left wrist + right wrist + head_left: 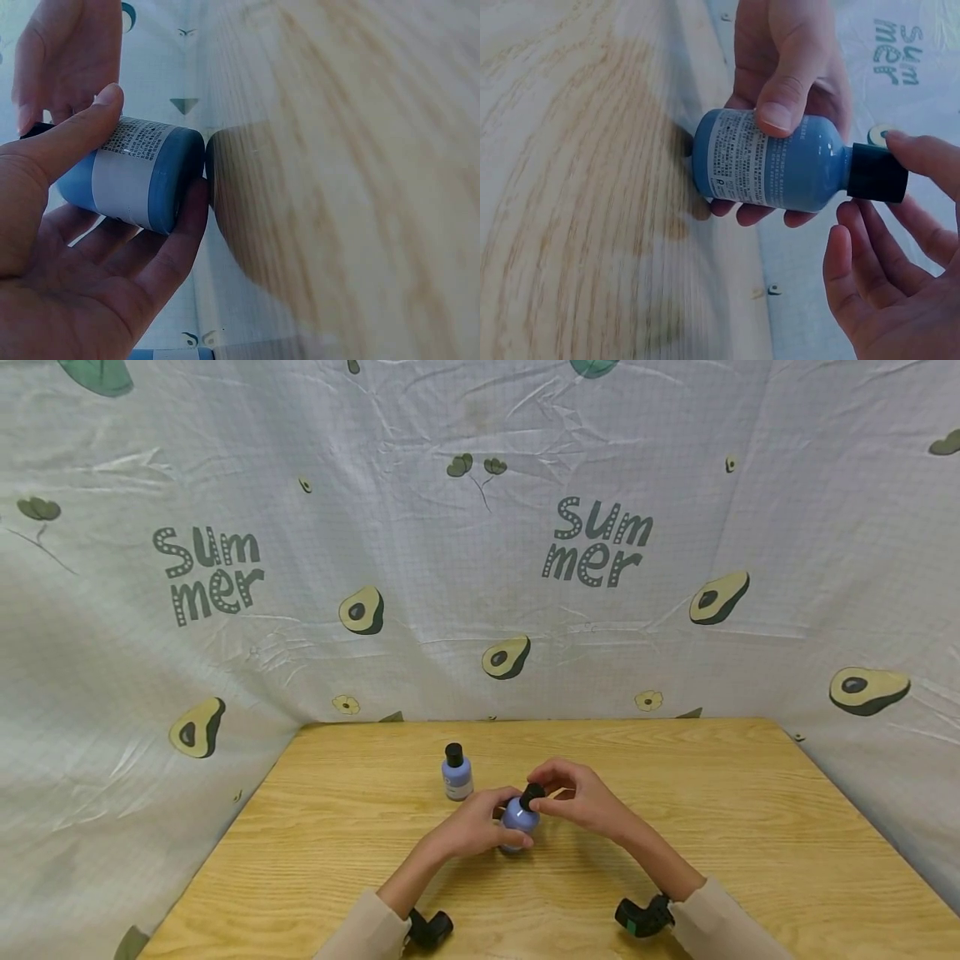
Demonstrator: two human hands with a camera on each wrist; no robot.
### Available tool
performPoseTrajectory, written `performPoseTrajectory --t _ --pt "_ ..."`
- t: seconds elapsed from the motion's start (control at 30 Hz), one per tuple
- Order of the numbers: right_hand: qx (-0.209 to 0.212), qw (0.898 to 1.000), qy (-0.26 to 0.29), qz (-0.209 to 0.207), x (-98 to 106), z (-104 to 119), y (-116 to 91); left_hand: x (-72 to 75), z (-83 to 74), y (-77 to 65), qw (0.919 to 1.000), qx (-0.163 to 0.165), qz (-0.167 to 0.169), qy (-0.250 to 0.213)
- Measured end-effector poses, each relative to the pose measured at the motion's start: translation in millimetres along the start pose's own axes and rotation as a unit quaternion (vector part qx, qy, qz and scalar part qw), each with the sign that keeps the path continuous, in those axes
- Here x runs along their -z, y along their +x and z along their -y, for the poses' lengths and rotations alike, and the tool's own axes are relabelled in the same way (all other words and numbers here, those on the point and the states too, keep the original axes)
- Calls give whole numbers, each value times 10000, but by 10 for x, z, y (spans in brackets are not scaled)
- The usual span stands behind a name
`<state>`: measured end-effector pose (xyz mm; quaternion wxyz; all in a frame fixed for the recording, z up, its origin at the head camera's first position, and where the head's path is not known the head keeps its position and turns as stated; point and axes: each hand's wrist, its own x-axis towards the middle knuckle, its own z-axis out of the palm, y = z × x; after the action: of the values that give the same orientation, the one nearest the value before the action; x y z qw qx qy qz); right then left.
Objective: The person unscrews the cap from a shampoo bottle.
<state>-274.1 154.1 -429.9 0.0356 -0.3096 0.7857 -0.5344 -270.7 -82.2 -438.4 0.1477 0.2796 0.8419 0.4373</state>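
My left hand grips a small blue bottle with a printed white label round its body. In the head view the bottle leans to the right, and the left wrist view shows its base at or just above the tabletop. The black cap is on the bottle's neck. My right hand pinches that cap between thumb and fingers, its other fingers loosely bent below. A second blue bottle with a black cap stands upright behind my left hand.
The wooden table stretches to both sides of my hands. A white curtain printed with avocados hangs behind it and at the sides. Black wrist cameras are strapped under both forearms.
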Motion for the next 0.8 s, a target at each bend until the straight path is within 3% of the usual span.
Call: performPoseTrajectory --t 0.5,0.8 --pt "230 9995 8 195 16 -27 -15 -12 -1 5 10000 -5 -22 27" --pt "-17 10000 -36 -43 2 -5 5 5 6 16 10000 -4 -10 -2"
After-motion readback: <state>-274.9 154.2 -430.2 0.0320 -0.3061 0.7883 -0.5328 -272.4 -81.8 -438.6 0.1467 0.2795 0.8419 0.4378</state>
